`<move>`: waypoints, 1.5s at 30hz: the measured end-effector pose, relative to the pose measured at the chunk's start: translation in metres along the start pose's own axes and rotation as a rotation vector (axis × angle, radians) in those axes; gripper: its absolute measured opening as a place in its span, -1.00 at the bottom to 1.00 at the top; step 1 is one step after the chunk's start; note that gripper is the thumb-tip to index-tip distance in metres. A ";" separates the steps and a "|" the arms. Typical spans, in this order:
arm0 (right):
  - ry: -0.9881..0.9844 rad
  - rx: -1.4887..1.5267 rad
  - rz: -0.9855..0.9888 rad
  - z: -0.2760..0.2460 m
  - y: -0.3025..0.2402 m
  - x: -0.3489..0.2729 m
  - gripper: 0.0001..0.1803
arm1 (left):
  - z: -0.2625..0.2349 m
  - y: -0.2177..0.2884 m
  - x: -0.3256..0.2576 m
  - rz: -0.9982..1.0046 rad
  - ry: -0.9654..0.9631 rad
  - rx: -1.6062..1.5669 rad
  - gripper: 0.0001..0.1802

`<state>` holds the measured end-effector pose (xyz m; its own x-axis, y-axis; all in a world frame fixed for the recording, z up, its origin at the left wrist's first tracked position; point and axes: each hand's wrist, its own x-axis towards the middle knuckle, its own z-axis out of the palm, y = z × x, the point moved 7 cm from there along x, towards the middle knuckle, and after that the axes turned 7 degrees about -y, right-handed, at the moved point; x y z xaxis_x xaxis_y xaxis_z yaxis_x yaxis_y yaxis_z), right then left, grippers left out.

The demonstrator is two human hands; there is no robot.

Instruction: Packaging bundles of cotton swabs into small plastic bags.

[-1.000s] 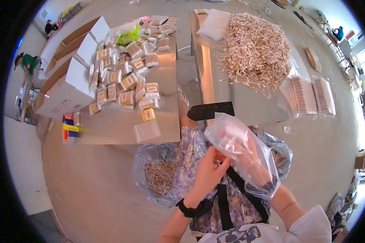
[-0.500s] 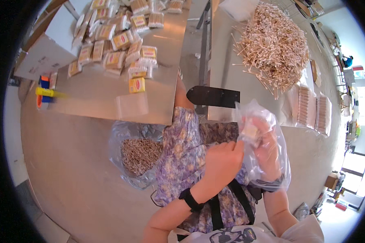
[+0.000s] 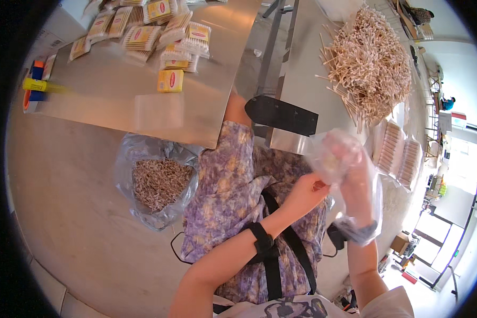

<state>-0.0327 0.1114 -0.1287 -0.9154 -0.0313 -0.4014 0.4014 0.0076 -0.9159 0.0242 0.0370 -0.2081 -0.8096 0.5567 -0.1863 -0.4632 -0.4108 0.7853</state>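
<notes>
Two hands up over the lap: right hand [image 3: 355, 185] deep inside one clear plastic bag [image 3: 344, 180], left hand [image 3: 305, 193] pinching its edge. One big pile of sticks [image 3: 371, 63] on the counter [image 3: 302, 79], one bag of sticks [image 3: 156, 183] on the floor.

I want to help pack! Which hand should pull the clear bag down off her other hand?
Probably the left hand: it is bare and pinches the clear bag's edge. The right hand is inside the bag, so it cannot grip it.
</notes>
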 end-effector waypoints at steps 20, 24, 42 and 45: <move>-0.169 -0.804 -0.051 0.001 0.022 0.031 -0.14 | -0.027 -0.025 -0.003 -0.350 0.075 -0.946 -0.61; -0.235 -0.928 -0.065 0.003 0.011 0.031 -0.12 | -0.028 -0.025 -0.003 -0.360 0.090 -0.768 -0.57; 0.006 -1.107 -0.139 -0.007 0.024 0.038 -0.14 | -0.034 -0.009 -0.004 -0.314 0.026 -0.366 -0.56; 0.041 -1.143 -0.147 -0.005 0.024 0.039 -0.14 | -0.029 -0.008 -0.003 -0.305 -0.052 -0.388 -0.55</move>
<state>-0.0594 0.1152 -0.1661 -0.9597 -0.0747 -0.2710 0.0465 0.9085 -0.4154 0.0195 0.0176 -0.2311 -0.6017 0.7244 -0.3363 -0.7843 -0.4563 0.4204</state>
